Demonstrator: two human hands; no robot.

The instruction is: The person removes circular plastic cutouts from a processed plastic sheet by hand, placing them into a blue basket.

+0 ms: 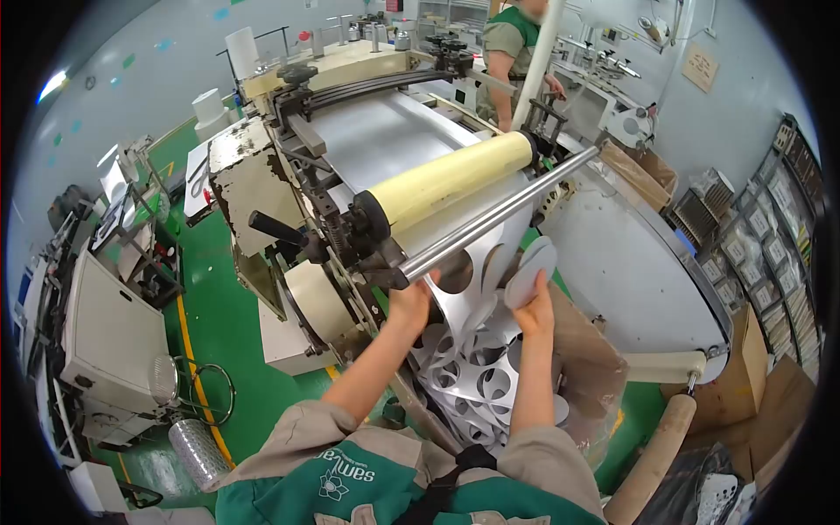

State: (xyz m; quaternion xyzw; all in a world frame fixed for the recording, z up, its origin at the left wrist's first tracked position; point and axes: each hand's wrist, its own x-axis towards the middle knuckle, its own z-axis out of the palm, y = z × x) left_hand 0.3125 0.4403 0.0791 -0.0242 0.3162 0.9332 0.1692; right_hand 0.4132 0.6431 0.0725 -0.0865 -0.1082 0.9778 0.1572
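Note:
My right hand is closed around a small stack of flat white discs, held up beside the hanging material. A white sheet punched with large round holes comes down from the machine. My left hand is at the sheet's left edge, just under a shiny metal bar; its fingers seem closed on that edge, though the bar and sheet hide part of them. Below both hands, crumpled punched scrap fills a container lined with clear plastic.
A yellow roller spans the machine above the bar. A black-handled lever sticks out at its left. A white panel and cardboard boxes stand to the right. Another person stands behind the machine.

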